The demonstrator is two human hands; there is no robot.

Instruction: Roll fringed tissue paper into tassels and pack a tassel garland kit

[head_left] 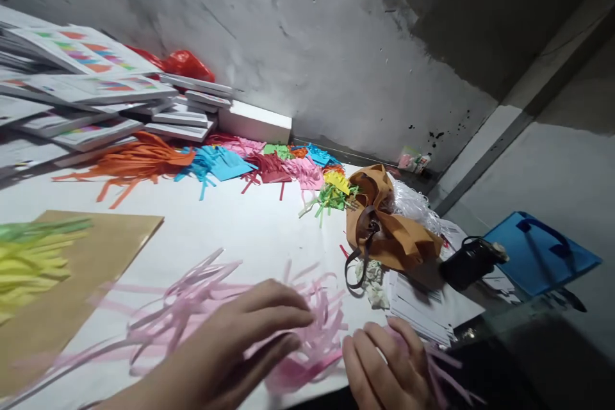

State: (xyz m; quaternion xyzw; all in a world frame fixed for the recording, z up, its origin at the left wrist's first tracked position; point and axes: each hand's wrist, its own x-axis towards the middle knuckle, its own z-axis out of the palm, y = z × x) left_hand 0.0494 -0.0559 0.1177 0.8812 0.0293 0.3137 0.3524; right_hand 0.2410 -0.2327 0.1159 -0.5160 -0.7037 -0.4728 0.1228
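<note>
Loose pink paper strips lie heaped on the white tabletop in front of me. Over their right part reaches my left hand, its fingers extended and slightly bent, thumb apart from them. Close to the table's near edge, my right hand has its fingers curled around more pink strips, whose ends stick out to its right. A brighter pink folded piece lies between the two hands. What sits under my left palm is hidden.
Fringed paper bundles, among them an orange one and a blue one, line the back. Stacked flat boxes stand at left. Yellow-green strips rest on brown card. A brown bag and dark mug are at right.
</note>
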